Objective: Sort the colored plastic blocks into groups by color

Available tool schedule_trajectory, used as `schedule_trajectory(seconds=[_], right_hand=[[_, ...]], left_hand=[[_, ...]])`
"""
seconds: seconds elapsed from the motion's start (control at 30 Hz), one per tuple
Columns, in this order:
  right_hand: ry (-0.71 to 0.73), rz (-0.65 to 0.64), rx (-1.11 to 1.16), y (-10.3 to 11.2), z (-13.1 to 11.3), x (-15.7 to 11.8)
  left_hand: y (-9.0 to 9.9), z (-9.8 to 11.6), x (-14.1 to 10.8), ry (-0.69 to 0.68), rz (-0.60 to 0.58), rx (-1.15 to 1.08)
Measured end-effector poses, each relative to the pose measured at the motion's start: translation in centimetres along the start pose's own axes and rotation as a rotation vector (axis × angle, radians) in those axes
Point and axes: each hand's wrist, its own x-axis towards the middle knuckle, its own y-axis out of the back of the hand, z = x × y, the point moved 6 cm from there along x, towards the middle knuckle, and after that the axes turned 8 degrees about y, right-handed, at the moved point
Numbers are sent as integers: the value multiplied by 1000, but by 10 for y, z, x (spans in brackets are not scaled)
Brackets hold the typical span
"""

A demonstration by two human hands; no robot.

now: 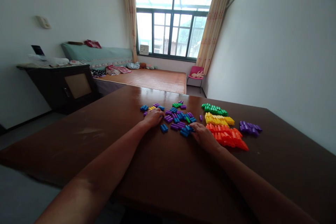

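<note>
Person's left hand (153,117) touching small yellow plastic pieces (152,108), right hand (203,134) touching small blue plastic pieces (184,132), each grip's closure unclear

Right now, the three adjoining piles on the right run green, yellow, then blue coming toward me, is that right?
No, the nearest is the orange pile, not blue, as the head view shows; the green pile and yellow pile are right.

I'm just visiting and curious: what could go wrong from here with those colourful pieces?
The right grip is close beside the orange pieces and might nudge them out of line. The lone purple piece, between the mixed cluster and the yellow pieces, could be brushed aside.
</note>
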Motion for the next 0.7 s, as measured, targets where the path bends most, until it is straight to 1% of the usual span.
schedule_trajectory(seconds=[0.13,0.27,0.33,0.47,0.57,0.63,0.7], right_hand=[[20,-30,-15,-1,-6,0],[-19,-73,-37,-1,-7,2],[-17,-80,-39,0,-7,2],[10,-75,-39,0,-9,1],[-10,-84,-60,0,-14,1],[-42,-76,-78,7,-14,5],[-92,-24,-86,26,-3,10]], left_hand=[[0,15,0,-94,42,-77],[-6,25,-2,-158,-55,-120],[-6,24,-2,-152,-72,-128],[-7,17,2,-109,-45,-123],[-10,15,4,-111,-33,-112],[-11,14,5,-116,-23,-118],[-13,14,5,-117,-16,-133]])
